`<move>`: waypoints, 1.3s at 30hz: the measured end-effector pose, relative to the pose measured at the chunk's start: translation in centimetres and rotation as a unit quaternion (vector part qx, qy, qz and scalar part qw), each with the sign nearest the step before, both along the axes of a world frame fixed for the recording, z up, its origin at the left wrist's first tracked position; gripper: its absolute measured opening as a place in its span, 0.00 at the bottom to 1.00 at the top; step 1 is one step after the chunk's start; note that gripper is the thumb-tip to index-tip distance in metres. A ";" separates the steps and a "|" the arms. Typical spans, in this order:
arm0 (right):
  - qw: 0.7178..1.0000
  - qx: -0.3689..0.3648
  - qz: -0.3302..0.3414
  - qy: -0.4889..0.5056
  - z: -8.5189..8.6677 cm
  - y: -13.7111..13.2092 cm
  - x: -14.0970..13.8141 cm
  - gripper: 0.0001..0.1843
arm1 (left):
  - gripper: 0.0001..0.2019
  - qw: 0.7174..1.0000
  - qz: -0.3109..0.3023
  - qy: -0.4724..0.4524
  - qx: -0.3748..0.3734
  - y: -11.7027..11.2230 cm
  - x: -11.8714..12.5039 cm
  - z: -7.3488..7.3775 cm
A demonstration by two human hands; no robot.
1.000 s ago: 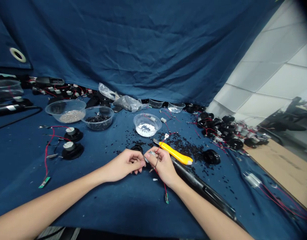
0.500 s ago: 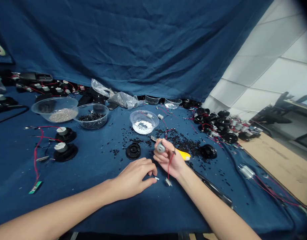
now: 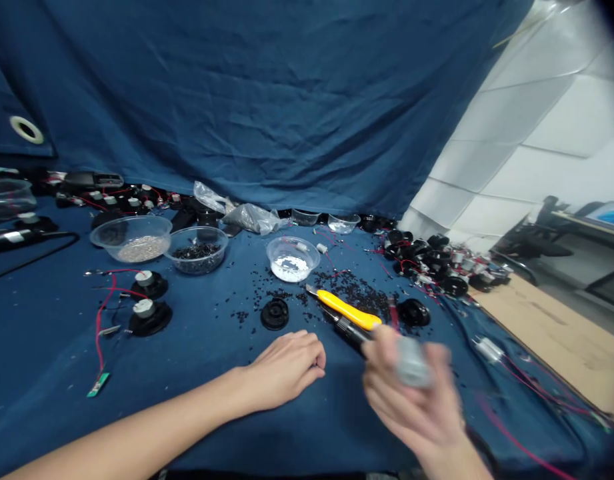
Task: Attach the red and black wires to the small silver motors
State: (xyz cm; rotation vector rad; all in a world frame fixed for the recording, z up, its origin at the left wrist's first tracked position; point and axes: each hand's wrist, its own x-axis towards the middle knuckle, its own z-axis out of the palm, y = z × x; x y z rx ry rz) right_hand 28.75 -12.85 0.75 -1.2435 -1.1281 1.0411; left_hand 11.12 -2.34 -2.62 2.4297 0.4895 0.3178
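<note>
My left hand (image 3: 287,367) rests on the blue cloth with its fingers curled in; nothing shows in it. A black round part (image 3: 275,313) lies just beyond it. My right hand (image 3: 411,393) is smeared by motion at the lower right and holds a small grey motor (image 3: 411,363) with a red wire (image 3: 511,440) trailing to the right. A yellow-handled knife (image 3: 347,309) and a black tool (image 3: 349,330) lie between the two hands, further back.
Clear bowls hold silver bits (image 3: 131,238), black bits (image 3: 195,250) and white bits (image 3: 291,258). Two black discs with motors (image 3: 147,308) and red wires lie at left. Loose black bits (image 3: 357,290) are scattered mid-table. A pile of assembled parts (image 3: 437,263) sits at right, beside a wooden surface (image 3: 551,333).
My right hand swung down and to the right with the motor, blurring. My left hand stayed near the table's middle and curled its fingers. The view shifted a little.
</note>
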 end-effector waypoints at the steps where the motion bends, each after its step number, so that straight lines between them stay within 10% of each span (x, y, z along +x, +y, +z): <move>1: 1.000 -0.002 0.000 -0.004 -0.9 0.1 -0.6 0.29 | 0.02 1.000 -0.001 -0.002 -0.004 0.1 -0.1 0.0; 7: 0.998 -0.024 -0.016 -0.049 -4.1 1.4 -1.8 0.19 | 0.05 0.998 0.024 -0.016 -0.058 0.8 -1.2 0.3; 39: 0.977 -0.067 -0.015 -0.204 -5.3 0.8 -2.1 0.14 | 0.04 0.994 0.071 -0.028 -0.072 0.0 -0.6 -0.6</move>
